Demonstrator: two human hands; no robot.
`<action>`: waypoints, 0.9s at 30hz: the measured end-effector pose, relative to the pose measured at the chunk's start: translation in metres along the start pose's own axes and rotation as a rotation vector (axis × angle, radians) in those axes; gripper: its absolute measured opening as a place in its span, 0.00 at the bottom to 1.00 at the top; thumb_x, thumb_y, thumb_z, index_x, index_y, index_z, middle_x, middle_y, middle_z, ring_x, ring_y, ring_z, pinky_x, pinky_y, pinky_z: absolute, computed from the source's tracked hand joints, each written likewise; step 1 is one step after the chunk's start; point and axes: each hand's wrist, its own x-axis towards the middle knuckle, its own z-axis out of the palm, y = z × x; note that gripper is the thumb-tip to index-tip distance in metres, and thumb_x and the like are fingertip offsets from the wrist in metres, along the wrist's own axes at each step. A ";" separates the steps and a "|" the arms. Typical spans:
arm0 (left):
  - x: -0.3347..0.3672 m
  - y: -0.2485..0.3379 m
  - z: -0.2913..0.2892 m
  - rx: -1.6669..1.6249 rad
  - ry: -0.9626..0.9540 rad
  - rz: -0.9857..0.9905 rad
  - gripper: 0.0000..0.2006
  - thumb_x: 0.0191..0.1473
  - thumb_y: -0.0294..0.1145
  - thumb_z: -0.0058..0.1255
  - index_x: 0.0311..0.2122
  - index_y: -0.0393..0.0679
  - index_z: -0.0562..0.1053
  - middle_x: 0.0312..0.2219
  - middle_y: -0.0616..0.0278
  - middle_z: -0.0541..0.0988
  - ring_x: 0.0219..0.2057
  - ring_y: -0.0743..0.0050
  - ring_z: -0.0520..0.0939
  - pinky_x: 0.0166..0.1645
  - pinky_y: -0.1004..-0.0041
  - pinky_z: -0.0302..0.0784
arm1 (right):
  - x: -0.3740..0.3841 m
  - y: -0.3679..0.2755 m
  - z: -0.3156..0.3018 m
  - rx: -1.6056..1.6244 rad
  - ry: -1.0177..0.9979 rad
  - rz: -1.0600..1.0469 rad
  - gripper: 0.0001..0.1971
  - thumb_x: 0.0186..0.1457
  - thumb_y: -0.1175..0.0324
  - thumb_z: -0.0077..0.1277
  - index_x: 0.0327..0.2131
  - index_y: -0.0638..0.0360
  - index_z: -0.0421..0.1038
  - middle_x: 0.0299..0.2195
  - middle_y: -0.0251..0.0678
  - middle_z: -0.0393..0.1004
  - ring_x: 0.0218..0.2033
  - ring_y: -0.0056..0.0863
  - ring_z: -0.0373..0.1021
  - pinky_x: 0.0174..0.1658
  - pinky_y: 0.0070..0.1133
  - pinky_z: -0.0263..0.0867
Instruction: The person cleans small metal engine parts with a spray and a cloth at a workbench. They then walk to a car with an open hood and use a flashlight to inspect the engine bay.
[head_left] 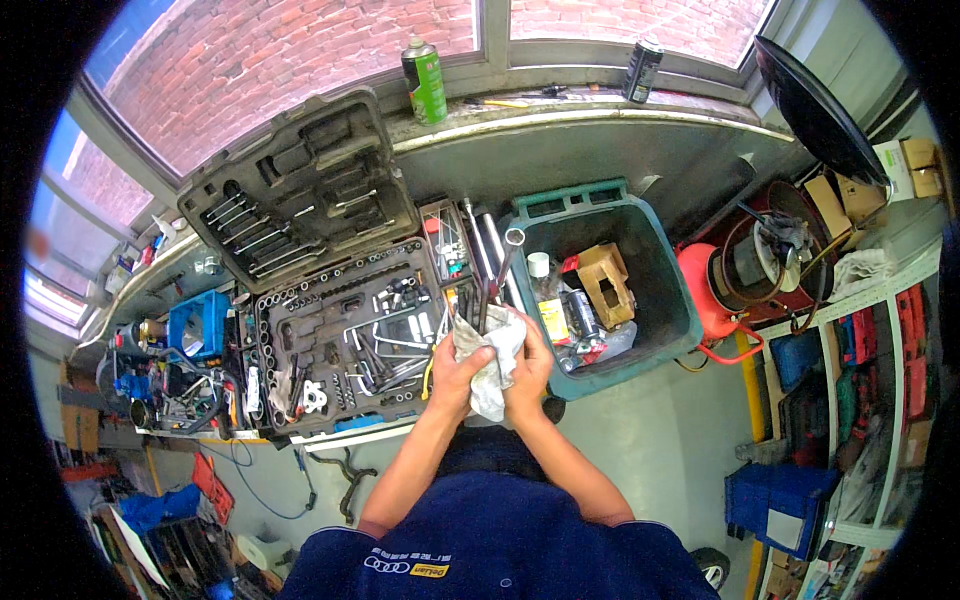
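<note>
My left hand point(457, 372) and my right hand point(528, 368) are closed together around a crumpled white rag point(494, 352). Wrapped in the rag is a bunch of long metal wrenches point(497, 268) that stick up and away from me, one with a ring end at the top. I hold this bundle just in front of my chest, between an open black socket-set case point(345, 335) on my left and a green bin point(640, 365) on my right. Both forearms come up from the lower edge.
The case's raised lid point(290, 190) leans against the window ledge. A green spray can point(425, 80) and a dark can point(642, 70) stand on the sill. A red tank point(720, 290) and shelves point(880, 390) are at the right. Tools clutter the left bench point(190, 370).
</note>
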 end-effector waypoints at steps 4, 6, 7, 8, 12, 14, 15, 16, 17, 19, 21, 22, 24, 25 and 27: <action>0.007 0.009 -0.006 0.091 -0.015 -0.030 0.22 0.52 0.25 0.64 0.52 0.36 0.74 0.42 0.60 0.83 0.42 0.73 0.84 0.49 0.70 0.80 | -0.001 0.007 -0.008 -0.161 -0.004 -0.138 0.14 0.61 0.80 0.53 0.50 0.73 0.75 0.47 0.41 0.75 0.49 0.29 0.74 0.53 0.23 0.70; 0.012 0.005 -0.011 -0.028 -0.012 -0.057 0.22 0.52 0.25 0.63 0.53 0.36 0.73 0.41 0.60 0.83 0.41 0.72 0.84 0.49 0.70 0.80 | -0.004 0.003 -0.008 -0.211 -0.066 -0.165 0.13 0.59 0.81 0.52 0.48 0.73 0.75 0.46 0.41 0.75 0.47 0.29 0.75 0.52 0.23 0.70; 0.015 0.004 -0.013 -0.087 -0.009 -0.069 0.22 0.52 0.25 0.63 0.53 0.37 0.72 0.41 0.60 0.82 0.41 0.72 0.84 0.49 0.70 0.80 | -0.005 0.000 -0.007 -0.234 -0.098 -0.180 0.12 0.59 0.82 0.52 0.47 0.73 0.75 0.46 0.42 0.75 0.47 0.29 0.75 0.52 0.23 0.71; 0.015 0.001 -0.013 -0.108 0.025 -0.042 0.22 0.54 0.27 0.60 0.55 0.38 0.71 0.41 0.58 0.82 0.39 0.70 0.85 0.47 0.69 0.82 | -0.008 -0.005 -0.006 -0.282 -0.101 -0.233 0.12 0.57 0.84 0.50 0.45 0.71 0.74 0.45 0.44 0.75 0.44 0.33 0.75 0.49 0.24 0.71; 0.021 -0.008 -0.027 -0.313 -0.024 -0.112 0.24 0.55 0.32 0.56 0.57 0.39 0.70 0.41 0.56 0.81 0.36 0.65 0.85 0.42 0.68 0.83 | -0.020 -0.021 -0.001 -0.400 -0.152 -0.397 0.12 0.55 0.84 0.51 0.43 0.69 0.75 0.42 0.49 0.75 0.43 0.46 0.75 0.47 0.30 0.71; 0.023 -0.017 -0.045 -0.401 -0.079 -0.196 0.26 0.54 0.34 0.56 0.58 0.39 0.70 0.41 0.55 0.81 0.38 0.63 0.84 0.44 0.67 0.83 | -0.026 -0.026 -0.004 -0.453 -0.196 -0.437 0.13 0.53 0.85 0.52 0.43 0.68 0.75 0.42 0.49 0.75 0.43 0.47 0.74 0.47 0.32 0.71; 0.023 -0.014 -0.043 -0.447 -0.108 -0.242 0.26 0.54 0.35 0.55 0.58 0.39 0.70 0.42 0.54 0.81 0.39 0.63 0.84 0.45 0.67 0.82 | -0.030 -0.027 -0.007 -0.484 -0.216 -0.456 0.13 0.52 0.85 0.53 0.43 0.68 0.75 0.41 0.48 0.75 0.43 0.48 0.74 0.47 0.32 0.70; 0.018 -0.011 -0.034 -0.437 0.016 -0.239 0.27 0.54 0.37 0.55 0.58 0.38 0.70 0.44 0.52 0.81 0.42 0.60 0.84 0.47 0.66 0.82 | -0.033 -0.022 -0.010 -0.511 -0.238 -0.470 0.14 0.50 0.86 0.55 0.42 0.68 0.75 0.41 0.48 0.75 0.42 0.47 0.73 0.47 0.33 0.70; 0.021 -0.010 -0.033 -0.507 -0.138 -0.210 0.30 0.50 0.36 0.55 0.59 0.35 0.69 0.43 0.52 0.80 0.48 0.54 0.80 0.57 0.62 0.77 | -0.037 -0.021 -0.013 -0.517 -0.249 -0.456 0.14 0.50 0.86 0.55 0.42 0.68 0.75 0.41 0.48 0.75 0.43 0.48 0.73 0.47 0.33 0.70; 0.016 -0.002 -0.027 -0.391 -0.095 -0.233 0.29 0.50 0.31 0.55 0.60 0.35 0.68 0.44 0.50 0.80 0.51 0.49 0.82 0.60 0.57 0.78 | -0.040 -0.025 -0.017 -0.529 -0.277 -0.435 0.14 0.50 0.86 0.55 0.42 0.68 0.75 0.41 0.47 0.75 0.43 0.48 0.73 0.48 0.33 0.70; 0.012 0.007 -0.024 -0.279 -0.124 -0.222 0.29 0.51 0.29 0.54 0.59 0.34 0.68 0.44 0.49 0.81 0.51 0.48 0.83 0.59 0.55 0.79 | -0.038 -0.034 -0.022 -0.462 -0.328 -0.378 0.12 0.51 0.84 0.55 0.41 0.69 0.75 0.41 0.48 0.76 0.41 0.46 0.74 0.47 0.32 0.71; 0.011 0.012 -0.023 -0.221 -0.136 -0.215 0.28 0.51 0.28 0.54 0.59 0.34 0.68 0.44 0.48 0.81 0.51 0.47 0.83 0.59 0.54 0.80 | -0.033 -0.041 -0.028 -0.412 -0.367 -0.323 0.12 0.51 0.82 0.54 0.42 0.70 0.75 0.41 0.48 0.77 0.41 0.45 0.75 0.47 0.32 0.71; 0.008 0.015 -0.018 -0.139 -0.116 -0.144 0.25 0.49 0.28 0.56 0.54 0.32 0.71 0.41 0.49 0.82 0.44 0.50 0.86 0.51 0.54 0.85 | -0.019 -0.028 -0.053 -0.362 -0.448 -0.187 0.11 0.58 0.75 0.54 0.44 0.67 0.77 0.42 0.46 0.78 0.43 0.36 0.77 0.50 0.29 0.72; 0.008 0.013 -0.017 -0.074 -0.121 -0.130 0.24 0.48 0.28 0.57 0.52 0.31 0.73 0.39 0.50 0.83 0.41 0.51 0.87 0.49 0.56 0.86 | -0.016 -0.022 -0.061 -0.259 -0.350 0.118 0.11 0.63 0.70 0.54 0.45 0.68 0.78 0.38 0.42 0.79 0.40 0.31 0.77 0.47 0.29 0.72; 0.007 0.017 -0.013 0.003 -0.210 -0.150 0.23 0.46 0.27 0.58 0.49 0.30 0.74 0.36 0.51 0.83 0.38 0.53 0.88 0.47 0.57 0.86 | 0.009 -0.005 -0.058 -0.183 -0.223 -0.032 0.16 0.69 0.63 0.51 0.50 0.69 0.75 0.33 0.37 0.78 0.33 0.24 0.75 0.39 0.25 0.72</action>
